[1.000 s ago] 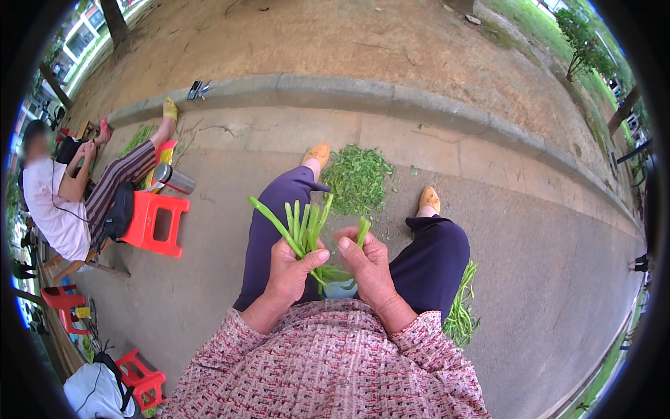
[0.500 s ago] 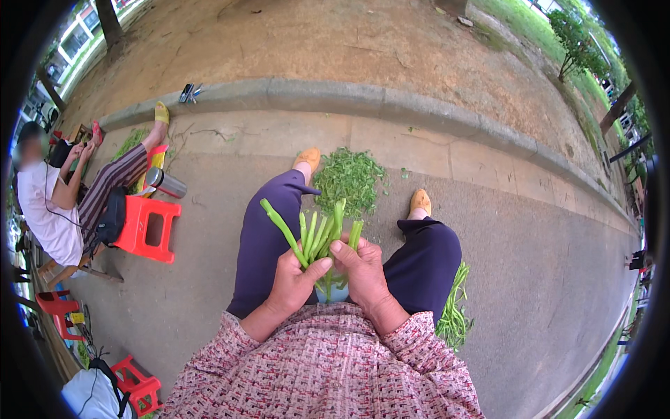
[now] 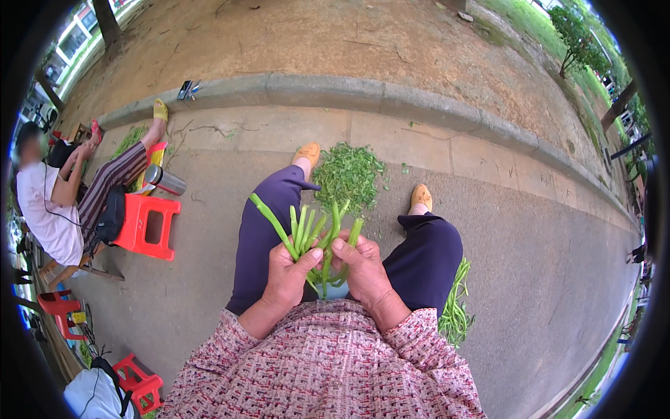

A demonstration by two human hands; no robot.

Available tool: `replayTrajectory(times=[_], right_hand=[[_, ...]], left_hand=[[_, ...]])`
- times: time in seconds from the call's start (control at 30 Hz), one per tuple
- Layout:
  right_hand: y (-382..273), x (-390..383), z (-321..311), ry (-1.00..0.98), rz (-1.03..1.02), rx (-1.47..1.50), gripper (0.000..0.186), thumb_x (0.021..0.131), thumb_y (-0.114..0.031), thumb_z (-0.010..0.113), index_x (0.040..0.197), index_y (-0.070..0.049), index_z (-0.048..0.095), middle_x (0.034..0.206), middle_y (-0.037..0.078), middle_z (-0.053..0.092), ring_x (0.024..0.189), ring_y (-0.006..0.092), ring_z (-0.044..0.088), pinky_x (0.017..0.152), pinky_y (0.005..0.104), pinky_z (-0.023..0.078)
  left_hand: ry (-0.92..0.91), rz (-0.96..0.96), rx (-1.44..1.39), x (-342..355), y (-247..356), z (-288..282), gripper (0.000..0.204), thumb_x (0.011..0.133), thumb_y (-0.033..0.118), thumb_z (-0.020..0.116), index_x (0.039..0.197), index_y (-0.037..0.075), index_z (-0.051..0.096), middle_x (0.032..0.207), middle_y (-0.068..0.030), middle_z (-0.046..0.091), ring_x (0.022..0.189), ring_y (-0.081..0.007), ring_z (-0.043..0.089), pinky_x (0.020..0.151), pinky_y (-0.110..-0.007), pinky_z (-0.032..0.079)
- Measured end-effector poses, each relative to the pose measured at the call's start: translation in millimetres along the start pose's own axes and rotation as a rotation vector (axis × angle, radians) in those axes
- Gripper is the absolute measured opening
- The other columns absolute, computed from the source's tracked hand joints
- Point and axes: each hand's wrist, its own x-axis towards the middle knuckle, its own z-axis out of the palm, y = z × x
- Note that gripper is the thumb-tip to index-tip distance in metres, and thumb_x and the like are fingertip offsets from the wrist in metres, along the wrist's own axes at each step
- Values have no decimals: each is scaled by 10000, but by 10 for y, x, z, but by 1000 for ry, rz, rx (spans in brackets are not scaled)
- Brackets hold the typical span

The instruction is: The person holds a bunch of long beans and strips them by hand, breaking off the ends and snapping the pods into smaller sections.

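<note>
My left hand [image 3: 289,274] grips a bunch of long green beans [image 3: 305,230] that fan upward from the fist. My right hand [image 3: 359,269] pinches the ends of some of the same beans, thumb against fingers, touching the left hand. Both hands are over my lap, between my dark-trousered knees. On the pavement between my feet lies a pile of small green trimmings [image 3: 347,176]. A heap of whole green beans [image 3: 457,304] lies on the ground by my right thigh.
To the left a person [image 3: 49,202] sits on the ground beside a red plastic stool [image 3: 148,227] with a metal flask [image 3: 166,180] on it. More red stools [image 3: 136,380] and a white bag stand at the lower left. A concrete kerb [image 3: 335,89] runs across, bare earth beyond.
The view has tilted slightly. My right hand has closed in on the bean bunch, and the beans have shifted a little within my left fist.
</note>
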Motion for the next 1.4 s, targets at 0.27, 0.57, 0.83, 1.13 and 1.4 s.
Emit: replayTrajectory(times=[0.27,0.57,0.83,1.13,1.4], right_hand=[[37,-22,70,113,47,-1,181,875,-201,623,957,-40,637,805,23,637,632,78,523,561,210,374],[83,6,-28,203,-69,98,172,889,-210,611,930,-47,577,777,38,616,694,97,557,580,213,401],[-79,-27,209,98,10,32,148,834,-107,661,938,-33,585,759,20,595,612,93,510,568,235,436],[26,3,71,189,15,97,100,845,-86,639,923,-33,607,728,-4,574,619,80,501,559,224,418],[56,8,26,138,38,173,112,874,-143,617,954,-67,599,778,10,606,673,93,542,601,240,439]], left_hand=[[71,-41,-138,4,-29,8,139,822,0,630,945,21,567,818,-64,622,685,-142,593,613,-274,506],[119,-70,-199,27,-37,-44,152,809,-18,640,932,32,565,830,-64,617,708,-158,626,599,-279,530],[79,-37,-121,26,-89,-38,165,786,-32,652,914,29,568,836,-48,613,716,-143,597,648,-278,513],[26,-60,-99,8,-89,-60,168,785,-42,660,916,26,581,849,-17,612,749,-88,582,676,-242,497],[-15,-38,-8,9,-130,-67,155,785,-19,659,903,29,572,865,-40,625,758,-126,604,696,-278,509]])
